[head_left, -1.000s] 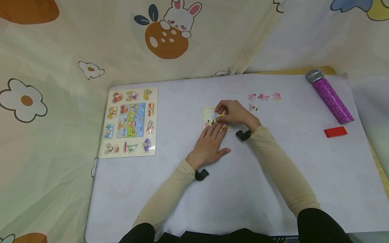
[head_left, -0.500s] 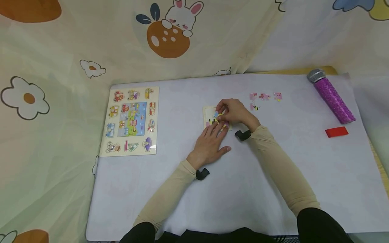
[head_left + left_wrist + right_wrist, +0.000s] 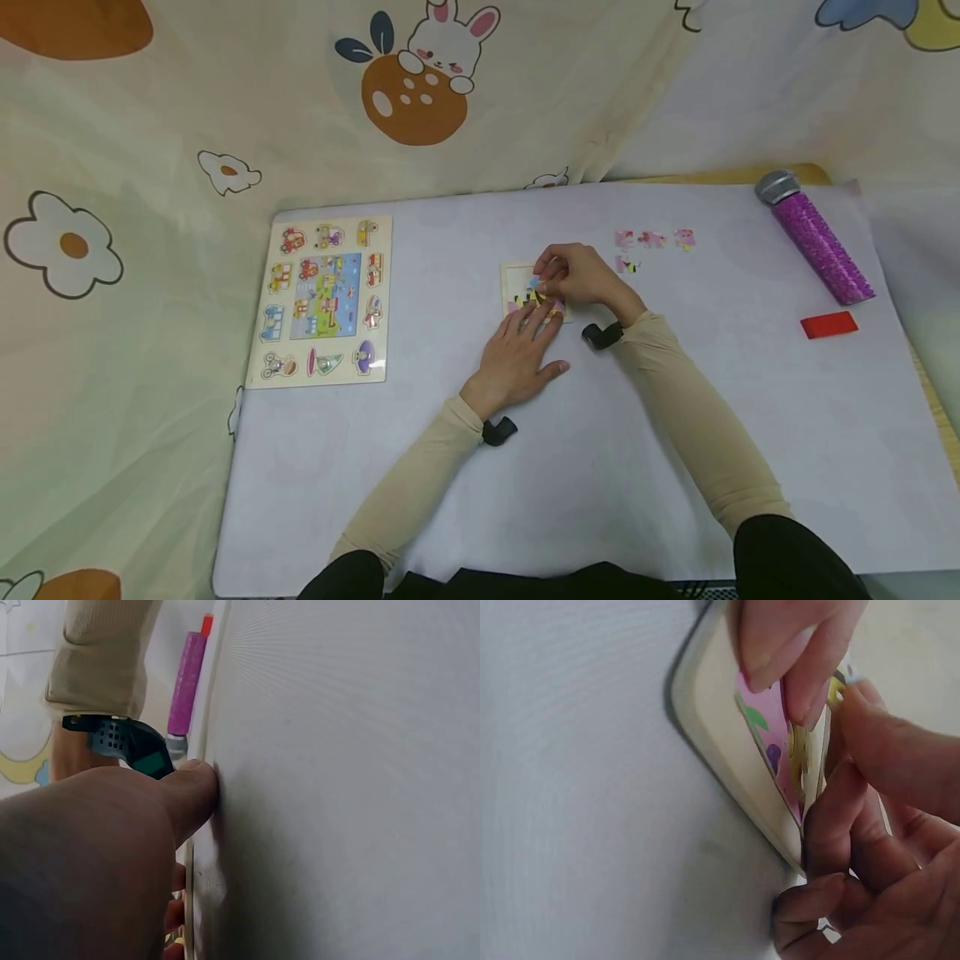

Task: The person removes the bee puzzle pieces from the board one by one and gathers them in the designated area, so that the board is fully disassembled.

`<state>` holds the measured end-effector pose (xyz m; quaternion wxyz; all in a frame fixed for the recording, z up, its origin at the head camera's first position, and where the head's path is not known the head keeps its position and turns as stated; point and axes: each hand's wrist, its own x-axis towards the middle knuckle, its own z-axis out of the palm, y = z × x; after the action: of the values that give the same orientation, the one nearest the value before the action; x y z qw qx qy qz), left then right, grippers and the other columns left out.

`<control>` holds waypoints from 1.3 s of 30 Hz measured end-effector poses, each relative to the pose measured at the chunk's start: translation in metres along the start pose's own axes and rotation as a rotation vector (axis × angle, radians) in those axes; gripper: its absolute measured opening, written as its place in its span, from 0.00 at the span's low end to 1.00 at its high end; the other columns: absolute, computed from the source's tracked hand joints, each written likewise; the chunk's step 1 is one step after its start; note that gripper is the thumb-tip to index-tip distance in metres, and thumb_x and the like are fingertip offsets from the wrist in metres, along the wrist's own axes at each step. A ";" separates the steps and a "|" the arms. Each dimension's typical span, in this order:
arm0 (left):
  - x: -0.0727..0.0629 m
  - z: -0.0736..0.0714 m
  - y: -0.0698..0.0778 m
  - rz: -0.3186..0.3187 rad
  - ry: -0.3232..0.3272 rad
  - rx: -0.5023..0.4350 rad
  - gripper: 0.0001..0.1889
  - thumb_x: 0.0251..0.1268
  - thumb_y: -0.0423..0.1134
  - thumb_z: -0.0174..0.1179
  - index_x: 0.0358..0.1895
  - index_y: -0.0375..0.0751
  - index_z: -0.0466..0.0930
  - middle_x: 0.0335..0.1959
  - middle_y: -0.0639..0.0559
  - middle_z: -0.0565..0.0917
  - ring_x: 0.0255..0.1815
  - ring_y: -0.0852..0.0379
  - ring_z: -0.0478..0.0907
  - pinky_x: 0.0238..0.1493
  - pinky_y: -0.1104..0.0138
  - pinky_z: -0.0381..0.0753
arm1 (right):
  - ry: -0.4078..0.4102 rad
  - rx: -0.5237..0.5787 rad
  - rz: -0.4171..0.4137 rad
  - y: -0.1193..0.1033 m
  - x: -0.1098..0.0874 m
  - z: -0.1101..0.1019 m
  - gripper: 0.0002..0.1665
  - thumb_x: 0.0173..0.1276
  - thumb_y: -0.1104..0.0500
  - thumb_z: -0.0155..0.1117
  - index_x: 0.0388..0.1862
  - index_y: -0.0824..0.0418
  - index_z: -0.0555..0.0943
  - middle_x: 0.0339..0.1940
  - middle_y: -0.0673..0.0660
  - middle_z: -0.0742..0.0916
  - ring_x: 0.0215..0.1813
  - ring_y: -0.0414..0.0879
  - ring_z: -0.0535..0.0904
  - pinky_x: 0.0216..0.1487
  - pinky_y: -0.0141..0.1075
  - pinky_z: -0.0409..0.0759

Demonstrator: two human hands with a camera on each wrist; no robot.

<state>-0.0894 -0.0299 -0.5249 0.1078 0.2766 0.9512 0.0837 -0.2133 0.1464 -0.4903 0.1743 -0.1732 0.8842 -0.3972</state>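
Note:
A small puzzle board with a pale wooden border lies mid-table, partly hidden under both hands. My left hand lies flat with straight fingers, fingertips on its lower part and the thumb spread out over the table. In the right wrist view, left fingertips press a pink puzzle piece with a green leaf print inside the border. My right hand comes in from the right, fingers curled over the board's upper right. Its thumb and fingers pinch a small yellow puzzle piece, mostly hidden by the fingers.
Several loose pink puzzle pieces lie right of the board. A larger vehicle-picture puzzle board lies at the left. Far right are a glittery purple microphone and a red strip. A printed curtain hangs behind.
The right fingertips have shifted slightly over the board, showing a little more of its yellow picture. The left hand stays in place, and the loose pieces have not moved.

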 end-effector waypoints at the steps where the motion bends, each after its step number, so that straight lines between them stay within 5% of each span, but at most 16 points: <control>1: 0.000 0.000 0.000 0.002 0.000 -0.003 0.41 0.81 0.67 0.47 0.88 0.53 0.51 0.90 0.53 0.44 0.89 0.47 0.43 0.88 0.54 0.45 | 0.008 0.015 0.002 0.001 0.000 -0.001 0.11 0.68 0.62 0.76 0.48 0.61 0.85 0.42 0.62 0.92 0.44 0.53 0.87 0.43 0.37 0.78; 9: -0.001 0.000 0.001 0.003 0.020 -0.006 0.41 0.81 0.67 0.49 0.87 0.52 0.53 0.90 0.52 0.46 0.89 0.46 0.45 0.87 0.54 0.49 | 0.089 0.119 0.018 0.008 -0.006 -0.015 0.11 0.73 0.63 0.70 0.52 0.63 0.82 0.45 0.64 0.89 0.44 0.50 0.84 0.49 0.38 0.76; 17: -0.002 0.001 0.002 -0.001 0.018 -0.002 0.41 0.81 0.67 0.49 0.87 0.52 0.53 0.90 0.52 0.46 0.89 0.46 0.46 0.87 0.54 0.49 | 0.063 0.183 0.084 0.019 -0.018 -0.036 0.13 0.81 0.62 0.60 0.59 0.66 0.76 0.50 0.68 0.87 0.40 0.50 0.87 0.37 0.34 0.82; 25: -0.001 0.001 0.001 -0.004 0.011 0.001 0.42 0.81 0.67 0.48 0.88 0.52 0.50 0.90 0.52 0.44 0.89 0.47 0.45 0.87 0.53 0.49 | 0.103 0.140 0.102 0.033 -0.034 -0.055 0.16 0.79 0.58 0.67 0.60 0.64 0.80 0.46 0.67 0.92 0.36 0.50 0.91 0.38 0.31 0.78; 39: -0.001 0.001 0.001 0.001 0.011 0.005 0.42 0.81 0.67 0.48 0.88 0.51 0.50 0.90 0.51 0.45 0.89 0.46 0.44 0.87 0.54 0.47 | 0.263 0.191 0.138 0.059 -0.062 -0.079 0.27 0.68 0.54 0.79 0.64 0.60 0.86 0.51 0.56 0.93 0.41 0.27 0.87 0.40 0.23 0.82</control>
<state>-0.0880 -0.0294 -0.5250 0.1020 0.2769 0.9519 0.0829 -0.2036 0.2613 -0.4752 0.0997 -0.0412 0.8674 -0.4857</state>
